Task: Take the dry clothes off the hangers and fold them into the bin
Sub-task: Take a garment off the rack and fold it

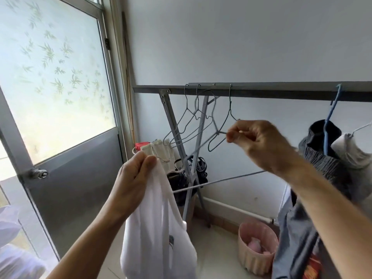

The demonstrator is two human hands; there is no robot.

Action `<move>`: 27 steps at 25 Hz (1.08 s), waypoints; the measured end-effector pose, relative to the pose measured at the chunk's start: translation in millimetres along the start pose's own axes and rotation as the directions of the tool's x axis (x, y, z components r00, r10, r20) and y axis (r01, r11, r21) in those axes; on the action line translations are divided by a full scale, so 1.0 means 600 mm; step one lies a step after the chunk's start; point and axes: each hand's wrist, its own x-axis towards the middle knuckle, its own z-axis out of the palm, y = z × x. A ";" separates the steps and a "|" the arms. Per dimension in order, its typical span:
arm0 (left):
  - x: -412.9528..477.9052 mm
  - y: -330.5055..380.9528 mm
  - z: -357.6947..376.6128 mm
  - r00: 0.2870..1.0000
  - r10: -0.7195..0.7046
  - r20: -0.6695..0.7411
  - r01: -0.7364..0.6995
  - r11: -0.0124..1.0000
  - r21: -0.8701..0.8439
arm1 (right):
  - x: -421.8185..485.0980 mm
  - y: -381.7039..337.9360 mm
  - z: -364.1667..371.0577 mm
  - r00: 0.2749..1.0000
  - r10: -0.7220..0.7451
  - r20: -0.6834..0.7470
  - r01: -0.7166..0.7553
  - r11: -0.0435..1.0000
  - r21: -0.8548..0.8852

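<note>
White thin-fabric garment [159, 228] is hanging from the left hand [130, 178], its top pinched between thumb and fingers, while the right hand's [259, 141] fingertips are pinching a grey wire hanger [217, 133] below the metal rack rail [261, 90].

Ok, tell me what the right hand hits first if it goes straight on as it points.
Likely the empty wire hangers hung on the rail, left of the right hand, which pinches another hanger; the rack's slanted leg is near that line, depth unclear.
</note>
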 end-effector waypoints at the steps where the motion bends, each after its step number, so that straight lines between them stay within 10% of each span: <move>1: 0.001 -0.006 -0.003 1.000 0.002 -0.018 -0.001 0.999 0.032 | 0.000 0.002 -0.028 0.999 0.035 -0.023 -0.038 0.991 -0.129; 8: 0.017 -0.007 0.026 0.992 0.059 0.112 -0.075 0.988 0.138 | 0.067 0.046 -0.108 0.933 0.258 -0.250 -0.358 0.721 -0.593; 27: 0.071 0.020 0.054 0.960 0.161 0.230 -0.171 0.985 0.022 | 0.136 0.062 0.002 0.927 0.321 -0.195 -0.365 0.648 -0.668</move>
